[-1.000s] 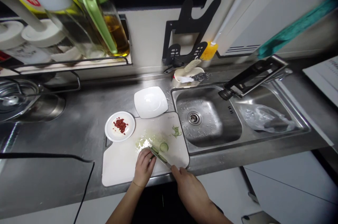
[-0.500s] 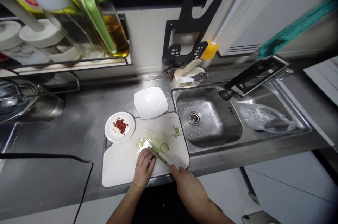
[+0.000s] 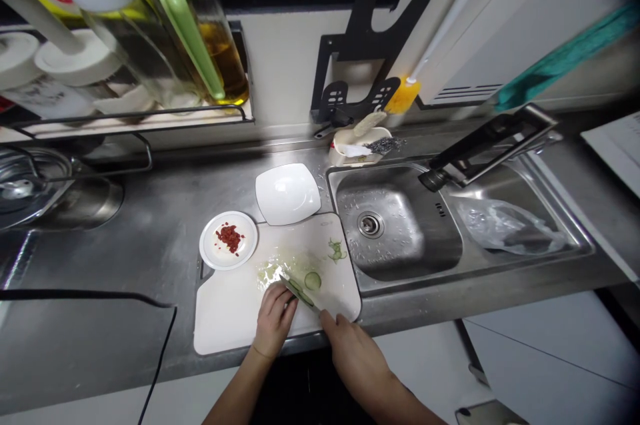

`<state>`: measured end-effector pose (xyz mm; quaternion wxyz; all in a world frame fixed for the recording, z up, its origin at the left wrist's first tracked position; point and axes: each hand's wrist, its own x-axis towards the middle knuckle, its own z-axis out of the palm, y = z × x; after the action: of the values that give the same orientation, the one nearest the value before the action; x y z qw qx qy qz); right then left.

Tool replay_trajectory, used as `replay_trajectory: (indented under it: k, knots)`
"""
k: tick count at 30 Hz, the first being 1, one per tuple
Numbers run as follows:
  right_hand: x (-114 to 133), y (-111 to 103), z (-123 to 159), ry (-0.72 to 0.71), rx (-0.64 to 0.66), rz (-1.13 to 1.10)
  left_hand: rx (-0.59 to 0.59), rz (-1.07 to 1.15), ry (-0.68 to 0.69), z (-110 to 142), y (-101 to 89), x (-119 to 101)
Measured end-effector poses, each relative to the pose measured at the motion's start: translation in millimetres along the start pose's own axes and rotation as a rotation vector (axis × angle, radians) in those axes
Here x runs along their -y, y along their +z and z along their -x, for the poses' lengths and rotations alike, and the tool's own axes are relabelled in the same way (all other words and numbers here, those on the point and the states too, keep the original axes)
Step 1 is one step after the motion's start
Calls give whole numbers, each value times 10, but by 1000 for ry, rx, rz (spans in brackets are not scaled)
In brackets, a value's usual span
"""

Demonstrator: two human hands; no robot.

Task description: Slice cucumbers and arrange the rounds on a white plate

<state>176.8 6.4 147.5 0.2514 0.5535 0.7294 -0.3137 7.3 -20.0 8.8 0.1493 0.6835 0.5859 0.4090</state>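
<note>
My right hand [image 3: 357,353] is closed around the handle of a kitchen knife [image 3: 303,295], whose blade points up and left over the white cutting board [image 3: 225,318]. My left hand [image 3: 274,317], fingers curled, presses down right beside the blade. A cucumber piece appears to be under those fingers, mostly hidden by them. Cut cucumber lies along the blade's right side, and one round cucumber slice [image 3: 313,280] rests flat just beyond. Thin green trimmings [image 3: 337,250] sit near the board's right edge. Wet, pale green residue marks the board's middle.
A white plate [image 3: 206,253] with chopped red bits overlaps the board's far left corner. Behind the board stands a white bowl [image 3: 287,193]. At right are the steel sink [image 3: 400,258] and black faucet [image 3: 447,155]. A condiment rack [image 3: 200,115] overhangs the back left.
The view has shifted slightly. The knife has moved a little against the cucumber, while my left hand stays in place on the board.
</note>
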Motion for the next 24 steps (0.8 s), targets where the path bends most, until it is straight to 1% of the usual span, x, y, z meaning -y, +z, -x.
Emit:
replay_trajectory:
  k: [4, 14, 24]
  knots:
    - [33, 4, -34, 11, -7, 1, 2, 4, 7, -5, 3, 4]
    - [100, -44, -129, 27, 31, 8, 12, 15, 4, -33, -17, -16]
    - [102, 105, -275, 15, -18, -14, 30, 29, -1, 2, 3, 18]
